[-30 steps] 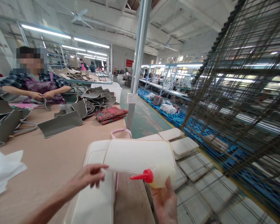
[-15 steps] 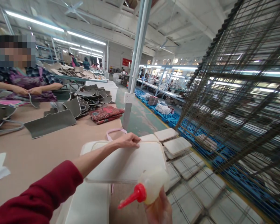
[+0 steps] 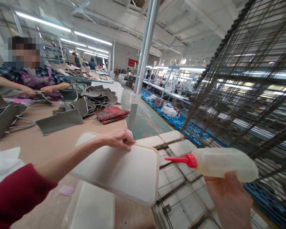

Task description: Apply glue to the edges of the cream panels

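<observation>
My left hand [image 3: 120, 139] pinches the far edge of a white rectangular panel [image 3: 131, 171] with rounded corners, which is tilted over the table's edge. In my right hand [image 3: 228, 194] is a translucent squeeze bottle [image 3: 225, 161] with a red pointed nozzle [image 3: 181, 159]. The bottle lies sideways, its nozzle aimed left toward the panel's right end but apart from it. Beneath the held panel lies another white panel [image 3: 92, 206]. A pink strap [image 3: 124, 130] shows partly behind my left hand.
A wire rack [image 3: 171, 190] carrying several white panels [image 3: 171, 136] stands at the right, with its raised wire shelves [image 3: 248, 79] above. On the brown table [image 3: 62, 143] are grey cut pieces [image 3: 59, 121] and folded red patterned cloth [image 3: 112, 115]. A co-worker [image 3: 35, 79] handles grey pieces at left.
My right hand has carried the bottle right and up, turning it sideways. My left hand has shifted left with the panel, which now tilts down to the right.
</observation>
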`<state>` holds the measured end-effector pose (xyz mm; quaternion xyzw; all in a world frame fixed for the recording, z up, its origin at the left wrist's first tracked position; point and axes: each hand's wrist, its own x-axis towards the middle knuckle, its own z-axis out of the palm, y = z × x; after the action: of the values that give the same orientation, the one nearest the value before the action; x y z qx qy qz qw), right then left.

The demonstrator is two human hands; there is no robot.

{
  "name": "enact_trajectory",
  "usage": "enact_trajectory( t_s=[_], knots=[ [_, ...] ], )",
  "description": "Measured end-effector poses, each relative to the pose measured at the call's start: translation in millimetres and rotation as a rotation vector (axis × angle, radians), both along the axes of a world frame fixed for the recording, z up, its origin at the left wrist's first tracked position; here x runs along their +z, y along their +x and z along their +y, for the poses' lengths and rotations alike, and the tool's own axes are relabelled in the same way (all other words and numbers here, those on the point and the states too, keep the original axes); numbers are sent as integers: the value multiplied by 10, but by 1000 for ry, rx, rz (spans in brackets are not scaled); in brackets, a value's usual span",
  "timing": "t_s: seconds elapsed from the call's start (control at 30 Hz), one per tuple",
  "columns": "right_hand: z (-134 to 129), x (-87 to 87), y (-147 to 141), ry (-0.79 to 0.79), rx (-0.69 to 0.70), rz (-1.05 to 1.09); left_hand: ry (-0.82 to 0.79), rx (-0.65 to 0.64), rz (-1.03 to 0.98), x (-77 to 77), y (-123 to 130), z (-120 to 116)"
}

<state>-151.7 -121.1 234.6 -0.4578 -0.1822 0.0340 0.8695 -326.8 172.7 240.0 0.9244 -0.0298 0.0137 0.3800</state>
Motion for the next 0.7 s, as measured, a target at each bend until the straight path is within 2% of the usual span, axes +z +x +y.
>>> enact_trajectory(
  t_s=[0.13,0.3,0.5,0.7],
  knots=[
    [-4,33,21,-84,114,-45,36,-33,40,163,-133,-116],
    [-36,63,27,-141,108,-103,2,-38,-23,284,-232,-216],
    [-31,134,-7,-149,105,-59,-27,-69,-71,303,-261,-228],
    [-100,37,1,-194,19,-86,-73,-76,-9,286,-251,-193]
  ],
)
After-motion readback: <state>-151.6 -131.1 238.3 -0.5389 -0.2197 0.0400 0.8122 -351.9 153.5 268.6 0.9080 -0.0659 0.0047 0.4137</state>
